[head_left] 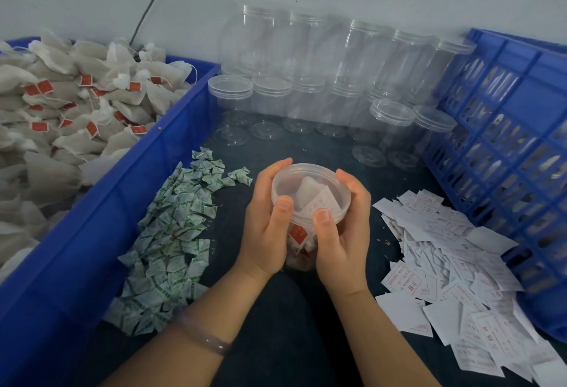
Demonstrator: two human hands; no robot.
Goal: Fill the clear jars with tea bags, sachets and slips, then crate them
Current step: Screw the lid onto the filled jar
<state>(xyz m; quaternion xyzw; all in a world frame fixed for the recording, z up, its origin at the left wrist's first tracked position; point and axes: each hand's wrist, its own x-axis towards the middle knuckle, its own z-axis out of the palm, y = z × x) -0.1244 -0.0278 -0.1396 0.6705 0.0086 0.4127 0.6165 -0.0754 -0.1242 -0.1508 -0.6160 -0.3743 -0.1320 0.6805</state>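
A clear jar (310, 185) stands on the dark table in front of me, with its clear lid on top. Inside it I see tea bags with red tags, a white sachet and a printed slip. My left hand (267, 227) grips the jar's left side, thumb on the lid's rim. My right hand (345, 233) grips the right side, thumb also on the rim. Tea bags (76, 104) fill the blue bin on the left. Green-printed sachets (171, 233) lie in a heap left of the jar. White slips (454, 270) are piled on the right.
Several empty lidded jars (322, 73) are stacked in two tiers against the back wall. A blue slatted crate (506, 147) stands at the right with filled jars behind its wall. The blue bin's rim (132, 172) runs along the left.
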